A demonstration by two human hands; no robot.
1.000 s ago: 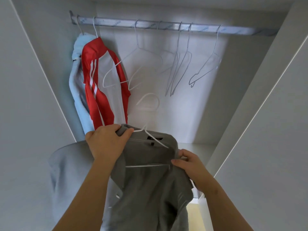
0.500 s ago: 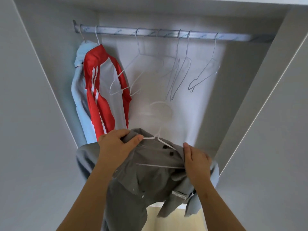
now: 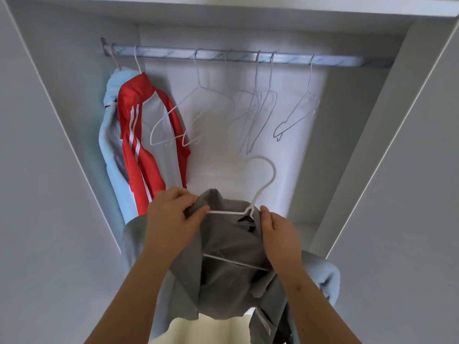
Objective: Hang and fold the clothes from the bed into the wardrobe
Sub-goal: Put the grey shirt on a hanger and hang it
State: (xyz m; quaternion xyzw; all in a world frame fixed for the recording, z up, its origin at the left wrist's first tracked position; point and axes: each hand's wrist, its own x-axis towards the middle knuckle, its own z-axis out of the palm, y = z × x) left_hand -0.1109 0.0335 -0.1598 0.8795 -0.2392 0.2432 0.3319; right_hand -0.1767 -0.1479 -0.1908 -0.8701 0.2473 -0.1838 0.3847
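Observation:
I hold a grey shirt (image 3: 228, 247) on a white wire hanger (image 3: 263, 187) in front of the open wardrobe, below the rail (image 3: 223, 55). My left hand (image 3: 171, 219) grips the shirt's left shoulder and collar over the hanger's arm. My right hand (image 3: 280, 234) pinches the shirt's right shoulder beside the hanger's neck. The hanger's hook points up, free of the rail. A pale blue sleeve or garment (image 3: 325, 279) droops behind my right wrist.
A red and white jacket (image 3: 146, 135) and a light blue fleece garment (image 3: 109, 135) hang at the rail's left end. Several empty white hangers (image 3: 260, 108) hang along the middle and right. Wardrobe side panels (image 3: 62, 145) stand on both sides.
Both hands have lifted the shirt and hanger higher toward the rail. The hanger's hook now stands clear above the collar, and my right hand has shifted up to the shoulder.

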